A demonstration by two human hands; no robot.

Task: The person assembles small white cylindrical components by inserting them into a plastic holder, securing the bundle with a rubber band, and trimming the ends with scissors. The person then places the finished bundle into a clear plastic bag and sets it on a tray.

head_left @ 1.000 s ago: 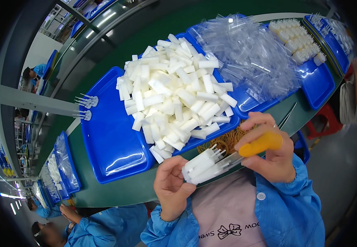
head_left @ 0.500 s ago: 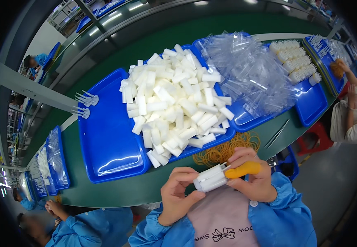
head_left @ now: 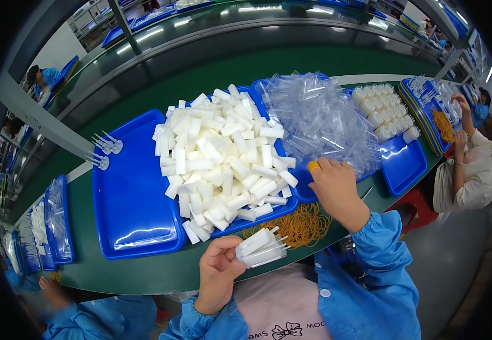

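My left hand is closed around a white assembly near the table's front edge. It is made of white foam-like strips in a clear plastic body, with thin white prongs sticking out toward the right. My right hand, with an orange finger cot on one finger, reaches over the near edge of the pile of clear plastic tubes. Its fingers are apart and bent down, their tips partly hidden. Nothing shows in its grasp. Between the hands lies a heap of tan rubber bands.
White foam blocks are heaped in a blue tray. Left of it, another blue tray holds several pronged white parts. White pronged pieces stand in rows at right, near metal tweezers. Co-workers sit on both sides.
My right hand has let go of the white assembly and moved up and right to the clear tubes. My left hand keeps the assembly, now farther left in the tilted view.
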